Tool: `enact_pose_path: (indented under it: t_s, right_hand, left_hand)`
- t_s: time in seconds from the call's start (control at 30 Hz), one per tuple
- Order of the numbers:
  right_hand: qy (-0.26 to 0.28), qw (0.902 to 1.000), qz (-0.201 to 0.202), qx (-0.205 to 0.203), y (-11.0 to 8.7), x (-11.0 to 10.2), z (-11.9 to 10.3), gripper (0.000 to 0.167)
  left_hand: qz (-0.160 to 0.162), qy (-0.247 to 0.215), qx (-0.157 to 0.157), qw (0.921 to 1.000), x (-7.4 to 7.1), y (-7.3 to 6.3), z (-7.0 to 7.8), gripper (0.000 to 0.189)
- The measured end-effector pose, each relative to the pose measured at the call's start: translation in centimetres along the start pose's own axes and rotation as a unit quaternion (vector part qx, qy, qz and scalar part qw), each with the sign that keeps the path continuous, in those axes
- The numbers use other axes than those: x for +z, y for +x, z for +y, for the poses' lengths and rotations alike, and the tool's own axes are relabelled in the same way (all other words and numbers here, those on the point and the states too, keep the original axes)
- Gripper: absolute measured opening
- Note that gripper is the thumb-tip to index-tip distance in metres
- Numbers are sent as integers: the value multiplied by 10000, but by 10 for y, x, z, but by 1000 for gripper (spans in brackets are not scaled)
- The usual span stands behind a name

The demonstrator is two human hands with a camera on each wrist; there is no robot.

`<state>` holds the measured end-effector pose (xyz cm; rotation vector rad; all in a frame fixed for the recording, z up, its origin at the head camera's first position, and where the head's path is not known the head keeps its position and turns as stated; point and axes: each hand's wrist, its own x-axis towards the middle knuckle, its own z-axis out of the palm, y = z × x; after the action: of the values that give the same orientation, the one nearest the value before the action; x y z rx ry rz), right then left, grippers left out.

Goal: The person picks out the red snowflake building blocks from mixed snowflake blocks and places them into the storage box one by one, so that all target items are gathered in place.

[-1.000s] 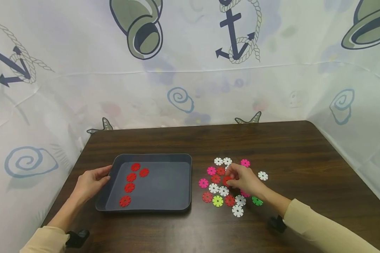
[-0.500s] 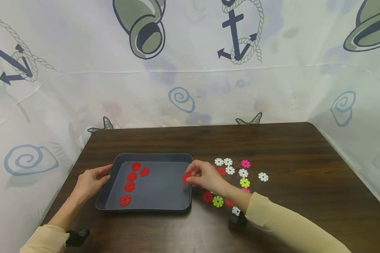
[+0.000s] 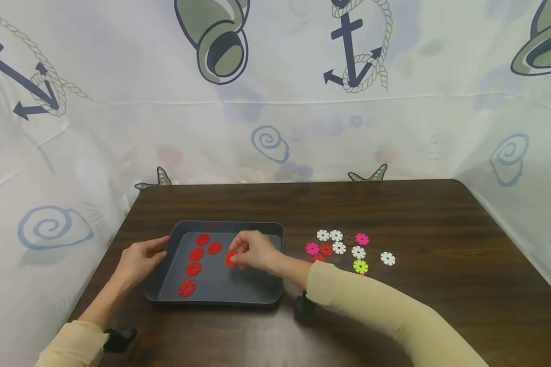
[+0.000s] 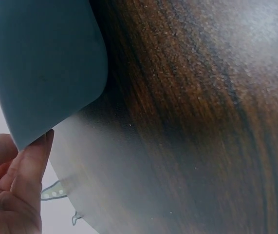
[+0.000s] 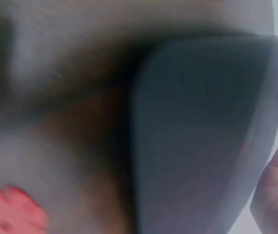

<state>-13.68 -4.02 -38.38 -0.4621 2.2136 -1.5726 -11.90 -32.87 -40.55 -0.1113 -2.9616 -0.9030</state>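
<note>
A dark grey rectangular tray (image 3: pixel 257 290) lies on the left half of the table, with several red notched discs (image 3: pixel 194 268) flat on its left side. My left hand (image 3: pixel 139 260) grips the tray's left rim; the left wrist view has the thumb and fingers (image 4: pixel 29 170) on either side of the tray edge (image 4: pixel 56 73). Over the middle of the tray, my right hand (image 3: pixel 257 251) pinches another red notched disc (image 3: pixel 230 259) between thumb and fingertips. In the blurred right wrist view, the right hand (image 5: pixel 275 190) shows at the right edge, beyond the tray's side wall (image 5: pixel 192 126).
Right of the tray lies a loose spread of notched discs: white (image 3: pixel 339 248), pink (image 3: pixel 361 239), red (image 3: pixel 325 250) and yellow-green (image 3: pixel 360 266). My right forearm hides part of it. One white disc (image 3: pixel 387 258) lies apart on the right. A patterned cloth (image 3: pixel 303 137) hangs behind the table.
My right hand has picked a red disc out of the spread and carried it left, past the tray's right rim, to above the middle. The left hand stays on the rim.
</note>
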Motion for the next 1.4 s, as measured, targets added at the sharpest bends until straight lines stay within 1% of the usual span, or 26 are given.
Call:
enact_pose_path:
  t_s: [0.13,0.23,0.37,0.47,0.53,0.63,0.67,0.7,0.8,0.9,0.93,1.07,1.17,1.27,1.33,1.4]
  right_hand:
    - [-57,9999,-106,-74,9,1,-16,17]
    - [-18,9999,-120,-10,17,2,-27,18]
    - [4,9999,-65,100,31,7,-37,17]
    - [48,9998,-35,179,43,15,-39,17]
    - [91,9996,-51,276,49,22,-38,17]
    - [-26,9992,-113,393,56,31,-33,14]
    - [-147,9989,-155,412,58,33,-30,13]
    - [-317,9988,-163,348,61,35,-25,12]
    - [-726,9965,-209,351,64,37,-18,13]
    - [-1007,9939,-214,386,65,38,-13,13]
    - [-1056,9930,-229,474,64,38,-15,12]
    - [-1505,9869,-282,506,66,41,-8,12]
    - [-1635,9845,-383,507,68,43,-4,11]
    - [-1553,9857,-480,438,69,46,-1,12]
    - [-1619,9852,-510,216,71,48,3,14]
    - [-1843,9815,-512,44,69,49,2,14]
  left_hand:
    - [41,60,71,9999,-3,0,0,41]
    - [46,50,127,9999,-3,1,1,40]
    - [27,10,94,10000,-2,1,2,41]
    - [6,-27,27,10000,-1,0,3,41]
    - [-10,-62,-2,10000,0,0,3,41]
    - [-32,-95,-37,9999,1,0,4,41]
    - [-50,-109,-59,9999,2,0,5,41]
    - [-64,-130,-82,9999,2,0,5,41]
    - [-99,-148,-137,9997,2,0,7,41]
    - [-100,-154,-174,9997,1,0,7,41]
    - [-96,-143,-169,9997,1,0,7,41]
    - [-86,-103,-92,9999,-1,-1,4,41]
    - [-95,-81,-32,9999,-2,-1,1,41]
    - [-87,-75,-1,9999,-3,-2,0,41]
    - [-71,-74,14,9999,-3,-2,-1,41]
    - [-59,-75,15,10000,-4,-2,-1,41]
